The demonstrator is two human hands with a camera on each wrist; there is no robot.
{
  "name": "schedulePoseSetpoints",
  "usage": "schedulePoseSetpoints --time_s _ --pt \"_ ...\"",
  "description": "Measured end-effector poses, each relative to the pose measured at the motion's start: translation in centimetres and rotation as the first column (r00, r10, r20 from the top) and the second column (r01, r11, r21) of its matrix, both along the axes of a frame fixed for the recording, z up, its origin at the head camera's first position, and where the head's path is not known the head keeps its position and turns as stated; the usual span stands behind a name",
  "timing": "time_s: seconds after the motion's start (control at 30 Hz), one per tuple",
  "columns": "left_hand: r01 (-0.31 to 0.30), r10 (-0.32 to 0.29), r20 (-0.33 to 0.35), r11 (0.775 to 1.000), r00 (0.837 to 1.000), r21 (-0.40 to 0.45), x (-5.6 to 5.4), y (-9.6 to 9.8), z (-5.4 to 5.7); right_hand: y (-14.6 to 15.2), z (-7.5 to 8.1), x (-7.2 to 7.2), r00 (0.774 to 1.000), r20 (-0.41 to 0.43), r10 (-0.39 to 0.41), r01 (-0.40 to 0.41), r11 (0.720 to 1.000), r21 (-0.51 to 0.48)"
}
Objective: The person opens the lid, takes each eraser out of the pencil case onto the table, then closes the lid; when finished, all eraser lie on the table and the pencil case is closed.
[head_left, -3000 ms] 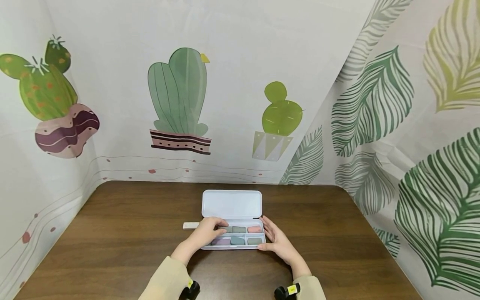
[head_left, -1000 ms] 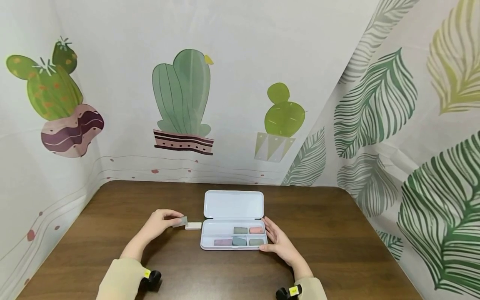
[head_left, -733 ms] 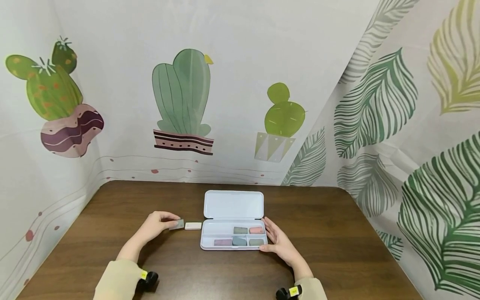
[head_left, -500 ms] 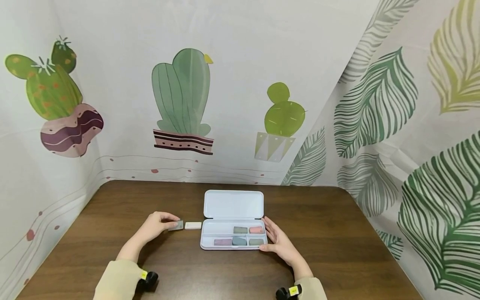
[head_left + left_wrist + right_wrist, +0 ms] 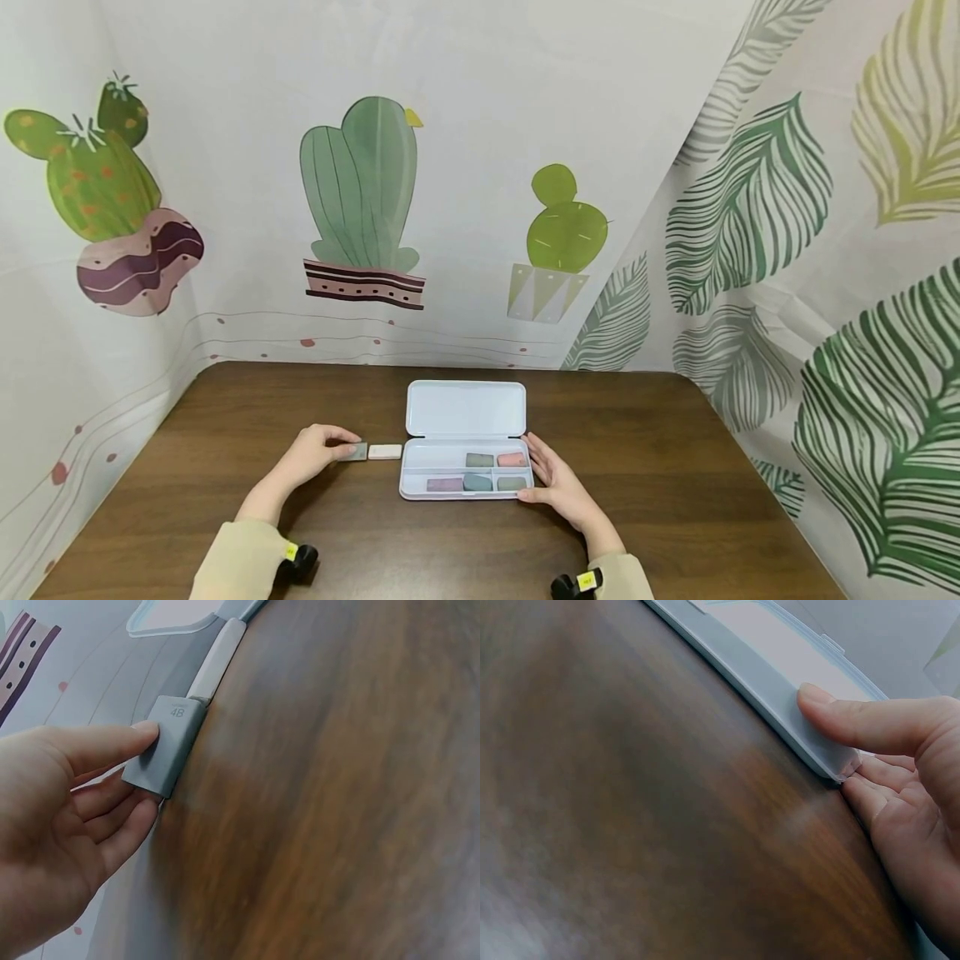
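Observation:
My left hand (image 5: 315,454) pinches a grey eraser (image 5: 360,452) by its left end, thumb on one face and fingers on the other side. It lies low at the tabletop, end to end with a white eraser (image 5: 385,452). "4B" is readable on the grey eraser (image 5: 169,746) in the left wrist view. The white eraser's right end meets a pale blue pencil case (image 5: 466,408), whose lid stands raised at the back. My right hand (image 5: 557,487) holds the case's right end, thumb at the front corner and fingers along the side.
Inside the case are a grey-green eraser (image 5: 480,460) and a pink one (image 5: 512,459) at the back. Purple (image 5: 445,484), blue (image 5: 477,482) and grey erasers (image 5: 512,483) lie in front. A patterned cloth (image 5: 465,208) hangs behind the brown table (image 5: 450,550).
My left hand has carried the grey eraser out of the case's back row to the left. Its tilt has levelled beside the white eraser. My right hand has stayed on the case.

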State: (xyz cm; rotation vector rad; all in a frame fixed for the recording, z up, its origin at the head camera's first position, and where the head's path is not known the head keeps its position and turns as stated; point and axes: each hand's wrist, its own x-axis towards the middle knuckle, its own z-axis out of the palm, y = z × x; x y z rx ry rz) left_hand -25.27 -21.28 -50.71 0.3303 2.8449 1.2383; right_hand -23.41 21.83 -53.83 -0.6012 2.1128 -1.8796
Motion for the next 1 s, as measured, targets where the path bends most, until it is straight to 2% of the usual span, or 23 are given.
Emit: schedulePoseSetpoints --time_s 0.17,0.37,0.73,1.0 --pt "-0.003 0.000 -0.051 0.999 0.999 -0.052 -0.12 0.30 -0.13 -0.01 -0.03 -0.02 1.000 -0.005 -0.010 0.010 1.000 0.005" --pt "-0.006 -0.001 -0.095 0.997 0.995 -0.076 -0.16 0.64 -0.25 -0.01 -0.03 -0.03 1.000 -0.013 -0.017 0.017 1.000 0.017" --pt "-0.029 0.021 -0.096 0.996 0.995 -0.079 -0.04 0.72 -0.51 0.00 -0.16 -0.12 1.000 -0.018 -0.013 0.013 1.000 0.010" --pt "-0.017 0.010 -0.120 0.998 0.993 -0.059 0.04 0.72 -0.70 0.02 -0.11 -0.08 1.000 -0.014 -0.017 0.017 1.000 0.013"
